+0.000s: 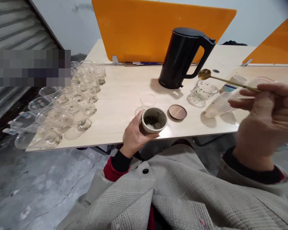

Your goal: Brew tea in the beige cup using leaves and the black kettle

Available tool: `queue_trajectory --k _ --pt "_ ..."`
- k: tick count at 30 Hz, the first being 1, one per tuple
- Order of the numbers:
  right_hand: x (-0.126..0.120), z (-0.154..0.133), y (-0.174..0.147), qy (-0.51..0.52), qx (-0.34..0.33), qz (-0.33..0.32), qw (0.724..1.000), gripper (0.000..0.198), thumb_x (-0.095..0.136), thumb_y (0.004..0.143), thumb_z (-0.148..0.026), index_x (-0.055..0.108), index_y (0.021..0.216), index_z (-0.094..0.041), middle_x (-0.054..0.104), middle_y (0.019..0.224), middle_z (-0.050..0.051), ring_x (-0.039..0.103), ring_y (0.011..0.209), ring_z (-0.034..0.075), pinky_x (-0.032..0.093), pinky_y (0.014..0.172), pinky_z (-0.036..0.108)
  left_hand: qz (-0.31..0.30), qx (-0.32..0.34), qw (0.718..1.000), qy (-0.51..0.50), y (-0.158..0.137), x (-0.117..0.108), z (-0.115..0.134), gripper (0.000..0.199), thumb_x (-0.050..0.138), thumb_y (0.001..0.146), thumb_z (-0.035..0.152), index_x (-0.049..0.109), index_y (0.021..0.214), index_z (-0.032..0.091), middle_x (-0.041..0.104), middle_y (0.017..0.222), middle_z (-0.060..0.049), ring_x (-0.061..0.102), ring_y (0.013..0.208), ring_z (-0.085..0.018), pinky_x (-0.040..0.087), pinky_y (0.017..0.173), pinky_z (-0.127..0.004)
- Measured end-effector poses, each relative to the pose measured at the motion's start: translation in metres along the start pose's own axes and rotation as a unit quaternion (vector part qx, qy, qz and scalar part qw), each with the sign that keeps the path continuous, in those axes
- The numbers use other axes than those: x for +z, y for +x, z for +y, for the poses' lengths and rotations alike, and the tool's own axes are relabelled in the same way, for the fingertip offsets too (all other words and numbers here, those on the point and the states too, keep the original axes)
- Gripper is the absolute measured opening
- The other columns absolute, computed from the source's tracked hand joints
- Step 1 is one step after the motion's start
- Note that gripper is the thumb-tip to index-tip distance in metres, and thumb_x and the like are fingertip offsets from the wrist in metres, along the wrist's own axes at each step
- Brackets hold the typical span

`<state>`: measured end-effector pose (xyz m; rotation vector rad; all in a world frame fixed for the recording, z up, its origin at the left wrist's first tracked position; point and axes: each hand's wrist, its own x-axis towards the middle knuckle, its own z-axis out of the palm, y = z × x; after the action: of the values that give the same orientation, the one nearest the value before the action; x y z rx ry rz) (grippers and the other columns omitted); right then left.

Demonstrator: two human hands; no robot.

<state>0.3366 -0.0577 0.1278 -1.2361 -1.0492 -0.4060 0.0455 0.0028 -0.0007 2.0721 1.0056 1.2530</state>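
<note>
My left hand [133,135] is wrapped round a pale ceramic cup [165,123], tilted so its inside faces me. Dark tea leaves [151,120] lie at the bottom of the cup. Raised at the right, my right hand [266,118] pinches the thin handle of a gold spoon [227,81]. The spoon's bowl is over a ribbed glass [201,92] with dark flecks inside. Beside the cup is a round wooden lid or coaster [178,112]. One clear plastic cup [148,100] stands just behind my left hand.
Many clear plastic cups [69,111] crowd the table's left end. A black electric kettle [179,59] stands before an orange divider [139,32]. Stacked clear cups [217,105] lie on their side at the right. The table's front edge [105,139] runs close to my body.
</note>
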Motion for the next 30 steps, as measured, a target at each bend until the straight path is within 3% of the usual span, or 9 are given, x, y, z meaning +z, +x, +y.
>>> queue_trajectory --k 3,6,9,12,14,20,24,30 --pt "-0.01 -0.023 -0.012 0.084 -0.044 -0.022 0.995 0.011 0.071 0.088 -0.019 0.08 0.094 -0.017 0.077 0.074 0.001 0.076 0.06 0.018 0.055 0.047 0.027 0.002 0.017 1.0 0.004 -0.002 0.0 0.0 0.109 0.096 0.072 0.062 0.042 0.162 0.031 0.062 0.157 -0.014 0.063 0.143 -0.038 0.053 0.121 -0.057" --pt "-0.019 -0.039 -0.02 0.04 -0.076 -0.129 0.988 0.011 0.073 0.091 -0.013 0.082 0.093 -0.019 0.078 0.071 -0.002 0.076 0.06 0.014 0.055 0.051 0.023 0.008 0.032 0.999 0.013 -0.005 0.0 0.0 0.11 0.095 0.073 0.063 0.041 0.163 0.03 0.063 0.157 -0.015 0.064 0.142 -0.037 0.053 0.121 -0.056" --pt "-0.024 -0.049 -0.026 -0.046 -0.151 -0.263 0.952 0.019 0.068 0.099 -0.01 0.081 0.102 -0.024 0.079 0.074 -0.004 0.077 0.068 0.011 0.06 0.063 0.021 0.012 0.046 0.999 0.021 -0.007 0.0 0.0 0.109 0.094 0.075 0.063 0.04 0.164 0.03 0.063 0.156 -0.014 0.064 0.142 -0.036 0.055 0.12 -0.054" --pt "-0.019 -0.052 -0.034 -0.016 -0.187 -0.355 0.916 0.031 0.061 0.102 -0.003 0.076 0.11 -0.028 0.082 0.088 -0.003 0.077 0.076 0.013 0.062 0.073 0.024 0.017 0.054 0.998 0.03 -0.008 0.001 0.0 0.108 0.092 0.076 0.066 0.039 0.164 0.03 0.065 0.154 -0.014 0.066 0.14 -0.035 0.056 0.118 -0.053" --pt "-0.013 -0.05 -0.04 0.008 -0.201 -0.391 0.898 0.037 0.057 0.101 -0.001 0.075 0.115 -0.031 0.082 0.096 -0.001 0.077 0.078 0.015 0.062 0.071 0.027 0.019 0.055 0.998 0.036 -0.008 0.001 0.001 0.108 0.09 0.077 0.068 0.039 0.164 0.03 0.066 0.153 -0.014 0.067 0.138 -0.034 0.057 0.117 -0.053" --pt "0.0 -0.035 -0.054 0.013 -0.249 -0.421 0.872 0.041 0.055 0.1 -0.001 0.073 0.122 -0.031 0.081 0.105 0.002 0.075 0.08 0.017 0.058 0.066 0.028 0.024 0.084 0.994 0.059 -0.009 -0.001 0.003 0.107 0.087 0.078 0.072 0.038 0.164 0.029 0.066 0.152 -0.014 0.069 0.136 -0.034 0.059 0.115 -0.051" --pt "-0.002 -0.038 -0.054 0.028 -0.247 -0.447 0.859 0.038 0.054 0.1 0.001 0.073 0.12 -0.025 0.079 0.102 0.003 0.072 0.076 0.015 0.056 0.065 0.027 0.024 0.088 0.994 0.061 -0.009 -0.002 0.004 0.107 0.085 0.078 0.075 0.039 0.164 0.029 0.067 0.151 -0.014 0.069 0.135 -0.034 0.059 0.114 -0.051" --pt "-0.004 -0.041 -0.051 0.019 -0.21 -0.416 0.884 0.042 0.057 0.097 0.004 0.074 0.119 -0.028 0.08 0.1 0.002 0.075 0.08 0.017 0.058 0.068 0.029 0.029 0.095 0.992 0.074 -0.009 -0.001 0.002 0.107 0.084 0.079 0.076 0.038 0.164 0.029 0.068 0.15 -0.014 0.071 0.132 -0.033 0.061 0.112 -0.05"
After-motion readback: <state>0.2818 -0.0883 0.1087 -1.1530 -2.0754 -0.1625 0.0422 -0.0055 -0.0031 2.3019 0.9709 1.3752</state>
